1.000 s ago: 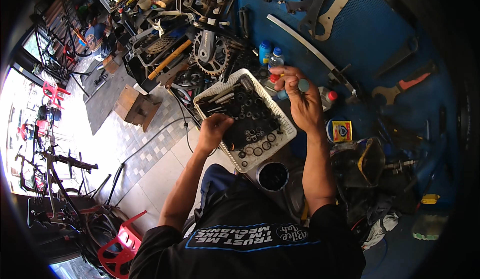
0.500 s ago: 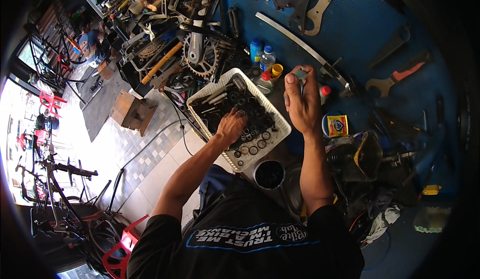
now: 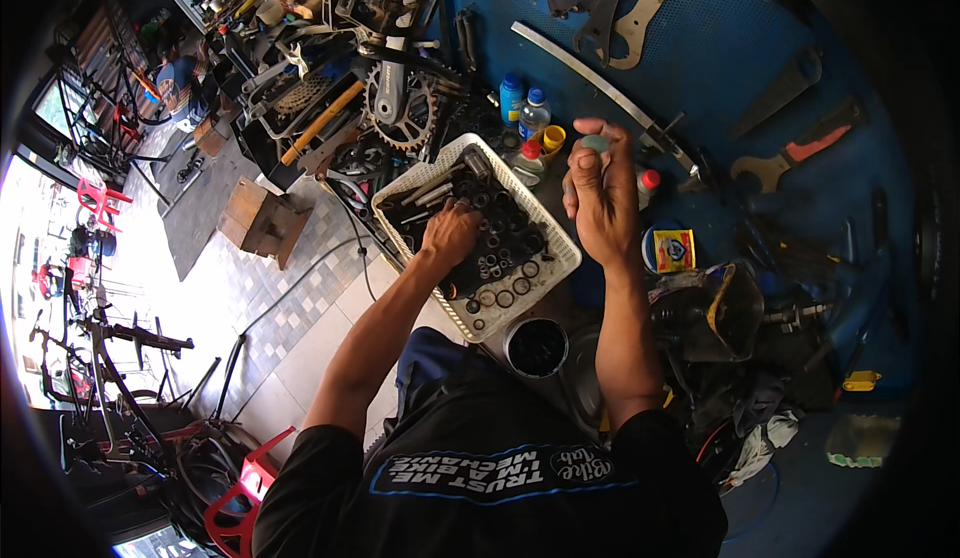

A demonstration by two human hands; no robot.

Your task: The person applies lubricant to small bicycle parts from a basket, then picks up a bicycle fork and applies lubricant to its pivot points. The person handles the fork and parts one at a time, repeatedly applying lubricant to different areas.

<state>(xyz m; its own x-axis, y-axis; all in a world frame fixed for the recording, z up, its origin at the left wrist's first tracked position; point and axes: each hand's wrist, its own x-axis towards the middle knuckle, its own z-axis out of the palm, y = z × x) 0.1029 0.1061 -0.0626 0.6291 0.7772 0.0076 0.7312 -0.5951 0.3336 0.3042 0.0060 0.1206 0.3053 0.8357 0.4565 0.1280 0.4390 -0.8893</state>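
A cream plastic basket [image 3: 550, 238] holds black parts, metal pins, spacers and several rings. My left hand [image 3: 450, 230] reaches into its upper middle, fingertips down among the parts and hidden, so its grip is unclear. My right hand [image 3: 600, 193] is raised just right of the basket, fingers curled round a small greenish round object [image 3: 594, 143]. Behind that hand are small bottles [image 3: 533, 113], a yellow cup [image 3: 553, 137] and red-capped containers [image 3: 529, 166]. A round tub of dark contents [image 3: 536, 348] sits below the basket.
A heap of bike parts [image 3: 390, 98] lies beyond the basket. Tools [image 3: 650, 18] hang on a blue board. A wooden stand [image 3: 255, 223], a red chair [image 3: 240, 498] and bicycles [image 3: 105, 358] are on the left. Another person [image 3: 178, 88] is in the upper left background.
My left hand has moved from the basket's left side into the parts and a little further up. My right hand keeps the greenish object, with its fingers shifting slightly around it.
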